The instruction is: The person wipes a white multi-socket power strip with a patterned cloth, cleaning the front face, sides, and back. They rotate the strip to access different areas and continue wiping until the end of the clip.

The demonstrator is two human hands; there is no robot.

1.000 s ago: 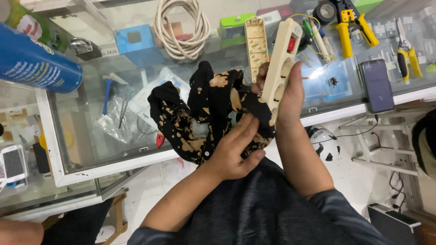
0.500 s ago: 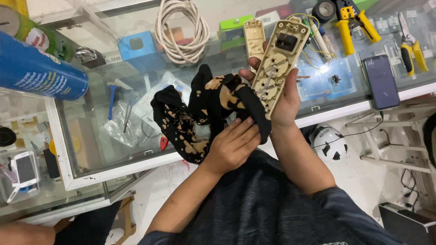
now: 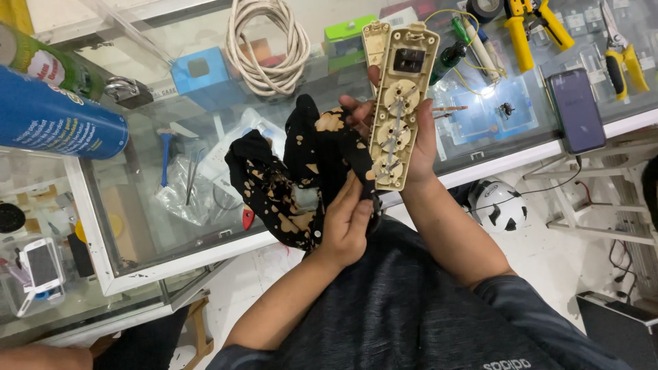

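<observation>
Near the centre of the frame the right hand (image 3: 418, 147) grips an opened power strip (image 3: 397, 103) by its long edges, stiff, light and likely brittle, while the left hand (image 3: 346, 219) clutches a soft, limp, stained black rag (image 3: 288, 178) beside it.

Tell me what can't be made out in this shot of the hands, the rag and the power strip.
Head view only:
- Left hand: its fingertips are buried in the black stained cloth, so its grip is unclear.
- Right hand: the palm is hidden behind the opened power strip.
- Power strip: the back is turned away; the inner contacts are too small to read.
- Blue spray can: cut off by the left edge.
</observation>
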